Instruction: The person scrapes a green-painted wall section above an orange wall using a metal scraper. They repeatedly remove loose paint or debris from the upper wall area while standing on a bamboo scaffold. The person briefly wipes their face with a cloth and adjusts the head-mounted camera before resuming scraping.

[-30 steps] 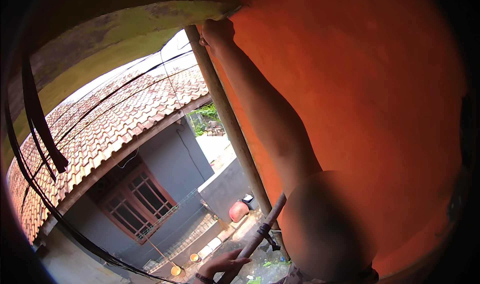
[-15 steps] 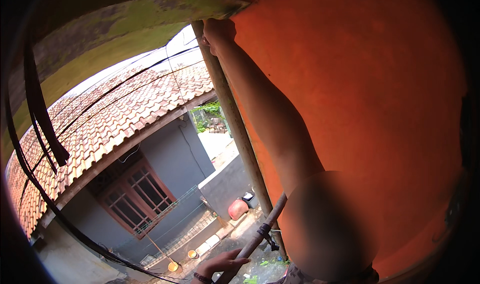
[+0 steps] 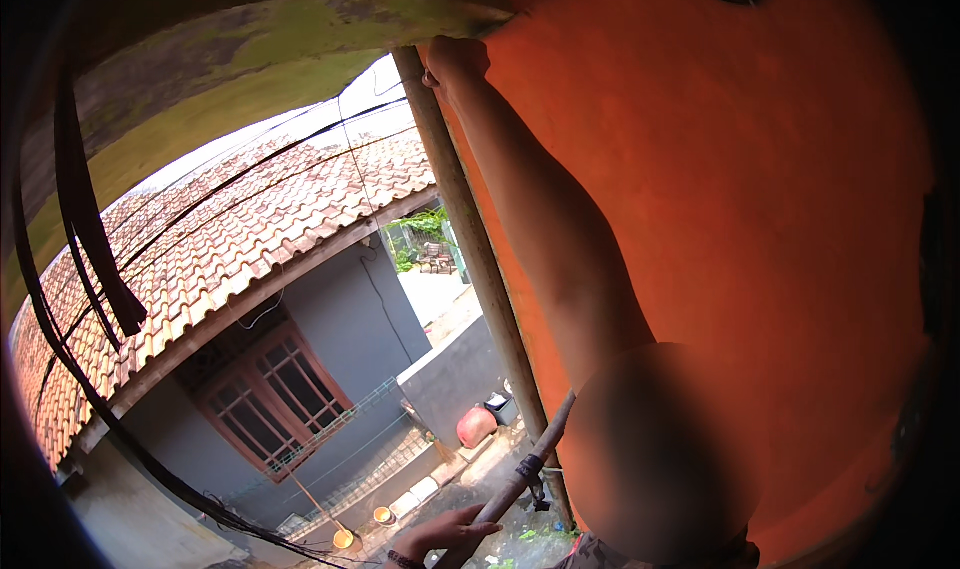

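Note:
My right arm stretches up along an orange wall (image 3: 740, 189). At its end my right hand (image 3: 460, 64) is closed in a fist beside the top of an upright bamboo pole (image 3: 465, 219), under a yellow-green ceiling edge; what it holds, if anything, is hidden. Low in the picture my left hand (image 3: 440, 531), with a dark bracelet at the wrist, grips a slanting wooden pole (image 3: 550, 434). A dark tie (image 3: 529, 466) is wrapped around that pole where it passes near the upright one. A blurred patch covers part of the lower right, including the upper arm.
Dark strips (image 3: 95, 229) and cables (image 3: 130, 434) hang at the left. Beyond stands a grey house with a tiled roof (image 3: 270, 204) and a window (image 3: 275, 399). Below are a red rounded object (image 3: 477, 427), small yellow buckets (image 3: 343, 539) and a low grey wall (image 3: 460, 369).
My right hand has shifted slightly right, away from the upright pole's top. The whole view has moved a little. My left hand keeps its grip on the slanting pole.

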`<state>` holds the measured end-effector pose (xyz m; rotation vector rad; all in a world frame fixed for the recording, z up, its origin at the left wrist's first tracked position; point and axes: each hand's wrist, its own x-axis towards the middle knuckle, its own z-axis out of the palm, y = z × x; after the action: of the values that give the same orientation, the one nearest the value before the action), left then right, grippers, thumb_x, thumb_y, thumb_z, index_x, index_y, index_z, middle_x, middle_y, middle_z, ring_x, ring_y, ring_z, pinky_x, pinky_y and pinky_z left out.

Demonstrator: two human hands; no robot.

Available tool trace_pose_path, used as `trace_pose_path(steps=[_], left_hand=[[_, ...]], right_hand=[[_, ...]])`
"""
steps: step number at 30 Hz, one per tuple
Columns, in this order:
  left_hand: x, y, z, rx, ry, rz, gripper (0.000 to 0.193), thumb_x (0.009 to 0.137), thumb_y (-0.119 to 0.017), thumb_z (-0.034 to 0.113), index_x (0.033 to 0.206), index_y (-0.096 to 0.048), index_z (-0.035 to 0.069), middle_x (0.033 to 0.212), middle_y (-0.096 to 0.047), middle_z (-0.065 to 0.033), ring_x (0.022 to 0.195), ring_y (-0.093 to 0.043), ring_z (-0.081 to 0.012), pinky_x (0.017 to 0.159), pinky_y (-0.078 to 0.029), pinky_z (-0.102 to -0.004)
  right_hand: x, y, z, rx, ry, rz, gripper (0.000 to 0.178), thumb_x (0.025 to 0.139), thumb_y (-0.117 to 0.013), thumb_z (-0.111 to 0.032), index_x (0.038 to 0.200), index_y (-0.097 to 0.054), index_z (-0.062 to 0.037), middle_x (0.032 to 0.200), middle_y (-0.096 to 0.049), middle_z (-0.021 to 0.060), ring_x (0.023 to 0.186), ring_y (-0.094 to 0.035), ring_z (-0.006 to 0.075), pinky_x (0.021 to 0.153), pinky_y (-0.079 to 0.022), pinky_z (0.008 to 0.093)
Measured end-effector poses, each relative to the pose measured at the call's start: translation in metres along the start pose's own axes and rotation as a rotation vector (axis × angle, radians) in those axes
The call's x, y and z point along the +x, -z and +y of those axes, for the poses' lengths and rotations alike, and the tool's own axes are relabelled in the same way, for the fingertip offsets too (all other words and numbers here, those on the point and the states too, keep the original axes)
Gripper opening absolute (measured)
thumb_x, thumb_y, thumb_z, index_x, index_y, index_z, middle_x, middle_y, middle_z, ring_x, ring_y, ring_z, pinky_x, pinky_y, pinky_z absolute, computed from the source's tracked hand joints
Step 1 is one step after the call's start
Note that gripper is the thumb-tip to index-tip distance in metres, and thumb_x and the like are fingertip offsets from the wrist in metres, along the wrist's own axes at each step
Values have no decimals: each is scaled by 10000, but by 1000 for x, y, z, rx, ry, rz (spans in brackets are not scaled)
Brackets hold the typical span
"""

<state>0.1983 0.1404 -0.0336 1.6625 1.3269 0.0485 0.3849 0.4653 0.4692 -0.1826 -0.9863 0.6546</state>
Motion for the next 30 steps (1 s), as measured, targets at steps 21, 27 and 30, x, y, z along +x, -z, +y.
trace_pose_path(steps=[21, 27, 30], left_hand=[[-8, -7, -7, -40, -35, 38, 634, 860, -559, 501, 1293, -434, 55, 1106, -559, -98, 1032, -498, -183, 918, -378, -316], [-5, -6, -2, -33, -30, 28, 626, 862, -557, 499, 1284, -438, 51, 1089, -564, -83, 1027, -492, -166, 910, -376, -305], [-4, -5, -2, -41, -22, 6, 609, 867, -551, 496, 1268, -450, 50, 1073, -566, -75, 1005, -497, -162, 896, -383, -302]], right_hand=[[-67, 26, -96, -58, -186, 34, 113, 813, -459, -2, 882, -476, 86, 640, -484, 107, 463, -428, 121, 385, -384, 268], [-65, 30, -75, -9, -300, -196, 113, 785, -435, 29, 673, -447, 21, 567, -444, 93, 441, -407, 136, 416, -359, 264], [-68, 25, -65, -84, -293, -226, 185, 766, -411, 44, 589, -420, -10, 537, -424, 89, 432, -394, 144, 413, -334, 270]])
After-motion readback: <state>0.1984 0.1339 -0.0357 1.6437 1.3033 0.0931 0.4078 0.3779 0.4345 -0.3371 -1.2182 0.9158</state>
